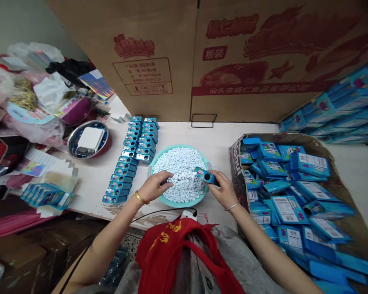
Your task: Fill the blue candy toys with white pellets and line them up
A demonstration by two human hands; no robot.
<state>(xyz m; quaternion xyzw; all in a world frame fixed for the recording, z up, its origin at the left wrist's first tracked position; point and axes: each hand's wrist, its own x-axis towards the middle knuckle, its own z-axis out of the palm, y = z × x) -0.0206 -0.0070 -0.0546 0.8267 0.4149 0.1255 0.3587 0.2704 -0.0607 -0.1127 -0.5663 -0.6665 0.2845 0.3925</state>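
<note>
A turquoise basin (152, 163) full of small white pieces stands on the table in front of me. Over its right rim, my right hand (222, 188) grips a small blue box (205, 175) that has a dark round hole in its face. My left hand (155, 185) is at the basin's left side, its thumb and fingertips close together over the white pieces; whatever they pinch is too small to make out. Left of the basin stand two rows of small blue boxes (122, 173), several in each row.
An open carton (234, 163) of blue boxes stands at the right. Large brown cartons (159, 32) rise behind the table. A metal bowl (107, 141) holding a white device (90, 138), plastic bags and papers lie at the left. A black cable (159, 210) runs along the front edge.
</note>
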